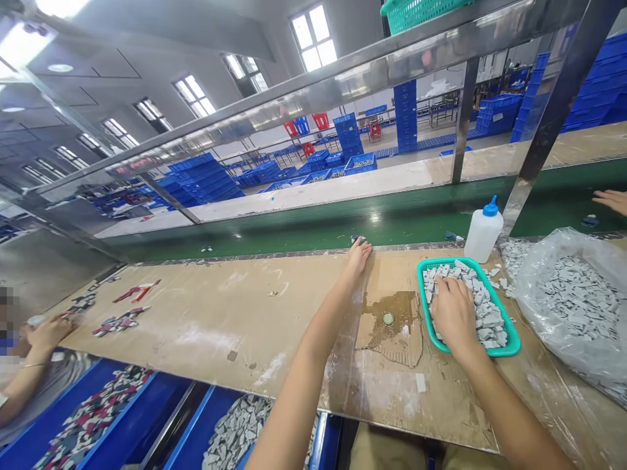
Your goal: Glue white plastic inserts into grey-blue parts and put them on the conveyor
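Observation:
My left hand (359, 254) reaches forward to the far edge of the worn brown bench (220, 320). Its fingers are stretched out at a small dark piece (354, 239) lying where the green conveyor belt (313, 228) begins. My right hand (453, 314) rests palm down inside a teal tray (509, 344), and the fingers curl into the heap of small grey parts (484, 313). What those fingers grip is hidden. A small round cap (388, 318) sits on the bench between my forearms.
A white squeeze bottle with a blue cap (483, 232) stands behind the tray. A clear plastic bag of grey parts (573, 300) lies at right. Blue bins of parts (235, 431) sit below the bench. A co-worker's hand (46, 333) is at left, another hand (612, 199) at far right.

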`<state>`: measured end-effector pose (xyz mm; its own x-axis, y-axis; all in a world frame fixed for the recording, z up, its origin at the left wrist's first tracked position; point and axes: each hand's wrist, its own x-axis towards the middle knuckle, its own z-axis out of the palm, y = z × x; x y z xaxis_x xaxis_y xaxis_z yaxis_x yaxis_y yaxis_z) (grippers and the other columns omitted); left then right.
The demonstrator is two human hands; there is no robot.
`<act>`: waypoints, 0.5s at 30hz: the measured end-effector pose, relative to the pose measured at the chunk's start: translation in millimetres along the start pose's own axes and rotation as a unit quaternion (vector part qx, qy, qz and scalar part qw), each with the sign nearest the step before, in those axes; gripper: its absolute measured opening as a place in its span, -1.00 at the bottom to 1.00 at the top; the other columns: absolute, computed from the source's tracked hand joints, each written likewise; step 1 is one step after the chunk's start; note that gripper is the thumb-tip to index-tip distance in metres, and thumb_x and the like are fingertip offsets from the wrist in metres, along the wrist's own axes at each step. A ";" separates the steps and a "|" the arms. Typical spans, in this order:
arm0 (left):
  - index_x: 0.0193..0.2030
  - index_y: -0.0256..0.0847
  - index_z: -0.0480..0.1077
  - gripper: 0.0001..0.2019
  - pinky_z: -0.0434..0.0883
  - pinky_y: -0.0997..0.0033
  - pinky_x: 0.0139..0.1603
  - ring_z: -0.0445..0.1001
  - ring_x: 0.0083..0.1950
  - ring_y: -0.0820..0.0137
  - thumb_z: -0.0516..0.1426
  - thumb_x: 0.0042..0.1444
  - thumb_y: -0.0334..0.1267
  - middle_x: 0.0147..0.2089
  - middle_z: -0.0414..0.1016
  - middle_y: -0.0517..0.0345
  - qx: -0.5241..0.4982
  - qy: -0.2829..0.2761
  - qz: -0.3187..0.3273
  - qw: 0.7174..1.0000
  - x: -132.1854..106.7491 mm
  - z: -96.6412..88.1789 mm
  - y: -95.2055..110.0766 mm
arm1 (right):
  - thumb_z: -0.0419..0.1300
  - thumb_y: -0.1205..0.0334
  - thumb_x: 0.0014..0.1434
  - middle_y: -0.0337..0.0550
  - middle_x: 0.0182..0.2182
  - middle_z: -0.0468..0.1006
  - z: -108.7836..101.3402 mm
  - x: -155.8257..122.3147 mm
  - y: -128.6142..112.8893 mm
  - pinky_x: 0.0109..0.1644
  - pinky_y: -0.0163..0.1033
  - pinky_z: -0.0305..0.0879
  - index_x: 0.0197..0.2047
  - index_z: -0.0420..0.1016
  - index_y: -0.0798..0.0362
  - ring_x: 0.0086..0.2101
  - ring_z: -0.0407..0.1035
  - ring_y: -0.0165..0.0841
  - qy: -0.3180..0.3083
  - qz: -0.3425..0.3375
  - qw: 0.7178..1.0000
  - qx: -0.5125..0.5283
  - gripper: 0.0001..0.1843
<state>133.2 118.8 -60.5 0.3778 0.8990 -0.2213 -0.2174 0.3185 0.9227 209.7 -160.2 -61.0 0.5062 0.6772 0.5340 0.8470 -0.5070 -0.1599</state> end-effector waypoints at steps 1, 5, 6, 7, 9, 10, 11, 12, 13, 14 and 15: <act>0.31 -0.27 0.22 -0.44 0.40 0.43 0.18 0.50 0.11 0.38 0.07 0.14 -0.56 0.21 0.39 -0.21 0.023 -0.016 0.008 1.000 -3.6 3.6 -1.4 | 0.07 0.44 0.21 0.09 -0.14 0.53 -0.3 0.6 0.4 0.06 -0.06 0.25 0.05 0.48 0.23 -0.10 0.33 -0.11 -0.001 0.006 1.000 0.003 -0.64; 0.04 -0.27 0.46 -0.57 0.40 0.22 0.20 0.50 0.04 0.28 0.13 0.01 -0.58 0.09 0.49 -0.16 0.122 -0.100 0.064 0.985 -26.3 28.7 -10.7 | 0.06 0.43 0.21 0.07 -0.23 0.49 -0.5 2.1 2.0 -0.02 -0.04 0.24 0.01 0.53 0.15 -0.16 0.29 -0.11 0.007 0.004 1.000 0.018 -0.65; -0.06 -0.26 0.51 -0.62 0.38 0.21 0.21 0.49 0.02 0.28 0.15 -0.03 -0.59 0.04 0.53 -0.12 0.146 -0.129 0.081 0.977 -34.3 36.9 -13.3 | 0.06 0.42 0.20 0.06 -0.24 0.48 -0.5 2.3 2.3 -0.03 -0.04 0.24 0.01 0.54 0.14 -0.17 0.27 -0.11 0.007 -0.001 1.000 0.023 -0.64; -0.14 -0.25 0.54 -0.67 0.37 0.21 0.21 0.49 0.00 0.28 0.17 -0.06 -0.59 -0.02 0.55 -0.08 0.168 -0.162 0.097 0.968 -42.8 45.5 -15.8 | 0.06 0.43 0.20 0.06 -0.25 0.47 -0.7 2.6 2.6 -0.04 -0.03 0.24 0.03 0.54 0.12 -0.18 0.26 -0.11 0.006 -0.007 1.000 0.027 -0.63; -0.24 -0.23 0.58 -0.72 0.37 0.21 0.19 0.49 -0.05 0.28 0.19 -0.08 -0.58 -0.11 0.59 -0.02 0.205 -0.228 0.120 0.944 -59.5 62.7 -19.7 | 0.06 0.44 0.21 0.04 -0.26 0.44 -1.1 3.2 2.9 -0.06 -0.03 0.22 0.04 0.56 0.05 -0.20 0.24 -0.12 0.000 -0.018 0.999 0.031 -0.60; -0.25 -0.22 0.58 -0.73 0.39 0.21 0.16 0.50 -0.08 0.28 0.20 -0.08 -0.56 -0.13 0.60 0.00 0.220 -0.256 0.128 0.933 -66.9 70.9 -20.9 | 0.05 0.45 0.21 0.03 -0.26 0.43 -1.3 3.5 3.0 -0.07 -0.03 0.21 0.02 0.58 0.02 -0.21 0.23 -0.13 -0.004 -0.021 0.999 0.030 -0.60; -0.24 -0.22 0.59 -0.73 0.40 0.21 0.13 0.50 -0.10 0.28 0.21 -0.08 -0.55 -0.14 0.60 0.01 0.232 -0.278 0.135 0.922 -73.1 78.3 -21.5 | 0.04 0.45 0.22 0.03 -0.26 0.42 -1.6 4.0 2.9 -0.08 -0.03 0.20 -0.01 0.60 -0.01 -0.21 0.23 -0.13 -0.008 -0.023 0.999 0.029 -0.60; -0.22 -0.22 0.59 -0.73 0.41 0.22 0.11 0.51 -0.11 0.28 0.20 -0.07 -0.55 -0.13 0.60 0.01 0.241 -0.293 0.141 0.914 -78.0 84.8 -21.7 | 0.03 0.45 0.23 0.04 -0.26 0.41 -1.9 4.5 2.7 -0.08 -0.03 0.19 -0.06 0.61 -0.01 -0.21 0.22 -0.13 -0.013 -0.022 0.999 0.029 -0.62; -0.21 -0.23 0.58 -0.72 0.41 0.23 0.09 0.51 -0.11 0.28 0.19 -0.06 -0.55 -0.12 0.60 0.00 0.249 -0.301 0.147 0.909 -81.8 90.2 -21.4 | 0.03 0.45 0.24 0.05 -0.26 0.41 -2.1 5.0 2.5 -0.08 -0.03 0.19 -0.09 0.62 0.00 -0.20 0.22 -0.13 -0.017 -0.019 0.999 0.031 -0.63; -0.20 -0.23 0.58 -0.73 0.41 0.24 0.08 0.51 -0.11 0.28 0.18 -0.04 -0.54 -0.11 0.60 0.00 0.256 -0.305 0.153 0.904 -84.7 94.1 -20.7 | 0.03 0.45 0.25 0.06 -0.26 0.41 -2.4 5.6 2.2 -0.07 -0.03 0.18 -0.12 0.63 0.02 -0.20 0.22 -0.12 -0.022 -0.015 0.999 0.035 -0.65; -0.20 -0.24 0.57 -0.74 0.41 0.24 0.07 0.51 -0.11 0.28 0.17 -0.02 -0.53 -0.11 0.60 -0.01 0.262 -0.307 0.157 0.901 -87.0 96.5 -19.8 | 0.02 0.44 0.26 0.06 -0.26 0.41 -2.8 6.2 1.9 -0.07 -0.02 0.18 -0.14 0.63 0.03 -0.20 0.23 -0.12 -0.026 -0.010 0.999 0.042 -0.66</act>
<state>191.5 5.4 -29.0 0.8334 0.5333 0.1449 -0.0061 -0.2533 0.9674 214.0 -158.4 -55.7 0.4954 0.7145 0.4940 0.8662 -0.4486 -0.2199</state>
